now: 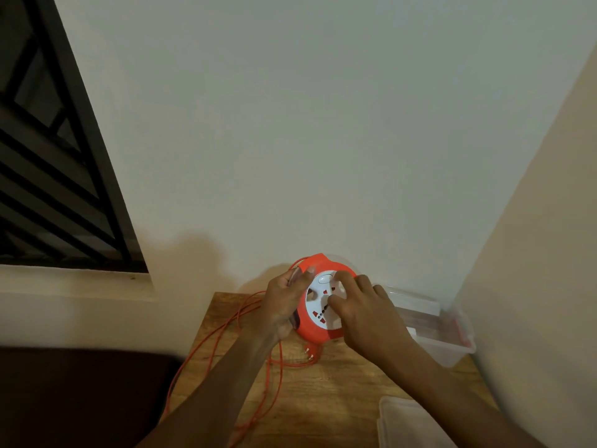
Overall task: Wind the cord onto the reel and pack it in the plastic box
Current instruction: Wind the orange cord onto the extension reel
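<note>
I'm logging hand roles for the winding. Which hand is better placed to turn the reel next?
Right, probably. The right hand has its fingers on the white face of the reel, while the left hand grips the rim beside the loose cord.

Plain pale wall (290, 124) fills most of view, well above the hands. Second wall (549, 253) meets it at a corner, right of the hands. Dark barred window (48, 156) far left w/ pale sill (74, 282). Wood table (339, 383) under the hands. Dark cushion (80, 392) lower left. Dim warm light.
</note>
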A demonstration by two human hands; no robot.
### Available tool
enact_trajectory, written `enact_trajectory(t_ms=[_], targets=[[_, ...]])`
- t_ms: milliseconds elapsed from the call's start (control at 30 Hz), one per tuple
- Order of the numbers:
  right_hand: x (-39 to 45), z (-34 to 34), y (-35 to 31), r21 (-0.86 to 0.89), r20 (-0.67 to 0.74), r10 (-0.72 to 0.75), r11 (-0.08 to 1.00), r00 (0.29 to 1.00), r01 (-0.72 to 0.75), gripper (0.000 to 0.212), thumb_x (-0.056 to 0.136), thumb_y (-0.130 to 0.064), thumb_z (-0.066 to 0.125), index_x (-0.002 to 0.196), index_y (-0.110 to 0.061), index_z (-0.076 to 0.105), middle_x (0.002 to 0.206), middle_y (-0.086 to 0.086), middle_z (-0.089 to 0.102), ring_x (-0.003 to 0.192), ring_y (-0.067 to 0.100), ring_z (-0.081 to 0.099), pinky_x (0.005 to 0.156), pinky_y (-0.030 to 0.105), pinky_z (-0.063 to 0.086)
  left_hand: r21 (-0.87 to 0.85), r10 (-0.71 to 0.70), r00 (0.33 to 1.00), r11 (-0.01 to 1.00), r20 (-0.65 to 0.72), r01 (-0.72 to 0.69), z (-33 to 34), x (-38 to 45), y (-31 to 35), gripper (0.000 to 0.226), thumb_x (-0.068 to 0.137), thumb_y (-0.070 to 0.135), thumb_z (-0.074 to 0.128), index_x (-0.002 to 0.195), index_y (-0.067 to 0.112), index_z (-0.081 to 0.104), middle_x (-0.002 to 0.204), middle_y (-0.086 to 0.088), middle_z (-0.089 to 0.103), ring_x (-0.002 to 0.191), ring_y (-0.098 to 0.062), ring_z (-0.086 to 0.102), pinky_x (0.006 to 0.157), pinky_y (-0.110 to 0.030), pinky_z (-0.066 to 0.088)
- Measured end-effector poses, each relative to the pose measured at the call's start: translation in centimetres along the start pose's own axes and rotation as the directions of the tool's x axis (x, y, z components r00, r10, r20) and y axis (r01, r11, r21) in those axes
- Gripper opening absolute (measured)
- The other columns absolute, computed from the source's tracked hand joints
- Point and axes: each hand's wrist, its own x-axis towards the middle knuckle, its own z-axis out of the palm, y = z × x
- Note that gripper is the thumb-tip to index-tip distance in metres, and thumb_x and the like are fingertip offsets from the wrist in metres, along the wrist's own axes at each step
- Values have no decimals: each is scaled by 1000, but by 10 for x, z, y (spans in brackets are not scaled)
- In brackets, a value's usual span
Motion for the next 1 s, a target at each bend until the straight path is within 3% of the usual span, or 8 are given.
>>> enact_trajectory(t_ms=[200,367,467,633,733,867,933,1000], targets=[[-13,5,6,-75,9,-230,970,973,230,28,71,-11,77,96,-22,70,146,15,46,121,39,51,76,48,55,-16,-6,1000,1000,17,6,-9,-1,1,17,92,35,74,102,23,80,112,-15,80,102,-40,77,79,-49,65],[-15,9,12,-142,52,-365,919,930,368,25,81,-25,73,105,-28,66,158,6,30,134,40,40,93,53,46,96,-40,987,995,153,26,-22,-2,5,36,76,51,82,103,27,82,114,-16,80,100,-38,78,75,-47,66],[-18,17,9,-182,84,-413,888,907,422,25,84,-35,71,108,-31,68,158,2,31,134,39,39,100,56,40,207,-100,965,977,241,50,-25,-1,4,47,71,59,84,108,30,80,116,-13,79,103,-36,78,76,-44,65],[-17,16,2,-202,76,-338,916,938,346,32,74,-36,78,105,-31,70,153,5,39,120,34,51,86,49,49,228,-87,971,973,223,35,-26,4,3,49,76,58,83,112,27,78,119,-14,78,107,-38,76,87,-52,63],[-13,18,-2,-212,57,-253,942,966,260,49,68,-33,84,113,-30,64,147,14,47,109,35,59,77,46,52,218,-52,975,976,214,4,-21,10,6,34,83,52,79,109,29,80,117,-12,79,106,-34,77,86,-49,64],[0,13,2,-128,50,-107,985,993,113,72,63,-34,87,128,-36,57,115,19,64,99,37,62,72,46,53,235,1,986,971,167,-41,-15,17,-2,36,80,57,79,109,35,79,113,-5,81,101,-29,79,85,-48,65],[3,15,3,-124,46,-59,990,997,64,73,73,-33,80,138,-37,47,112,20,64,102,38,60,78,47,51,215,30,995,975,97,-50,-10,20,-11,55,75,60,81,120,30,74,117,-5,80,103,-31,78,90,-56,63],[2,25,2,-46,111,17,999,994,-12,76,88,-35,66,150,-38,23,130,22,54,119,40,51,95,51,43,195,50,997,979,54,-60,-4,21,-18,72,72,63,83,131,23,68,123,-6,77,106,-33,77,92,-58,61]])
